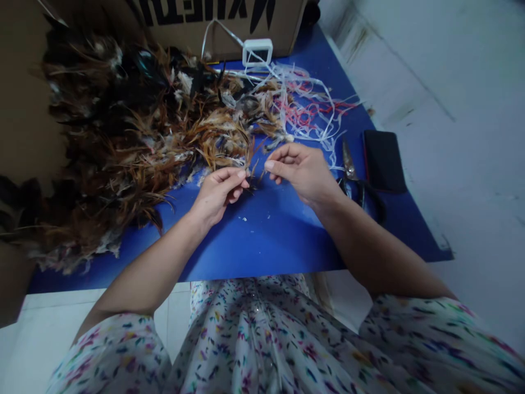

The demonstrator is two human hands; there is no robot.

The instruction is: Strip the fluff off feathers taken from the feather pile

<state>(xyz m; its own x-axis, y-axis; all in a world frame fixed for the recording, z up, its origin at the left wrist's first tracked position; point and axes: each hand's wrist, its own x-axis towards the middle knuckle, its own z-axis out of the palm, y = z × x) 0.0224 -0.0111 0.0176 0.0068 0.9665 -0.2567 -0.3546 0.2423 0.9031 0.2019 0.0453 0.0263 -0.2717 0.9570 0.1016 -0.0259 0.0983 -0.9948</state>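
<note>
A big heap of brown, orange and black feathers (135, 137) covers the left and back of the blue table (262, 235). My left hand (219, 191) is pinched shut on a few thin feathers (253, 169) at the heap's near edge. My right hand (301, 172) sits just to the right of them, thumb and fingers pinched together on the same small bunch. Both hands hover a little above the table, nearly touching each other.
A tangle of white and red plastic strips (305, 104) lies behind my right hand. Scissors (355, 180) and a black phone-like case (383, 160) rest at the right. A cardboard box (213, 22) and a white tape holder (257, 53) stand at the back. A white wall rises on the right.
</note>
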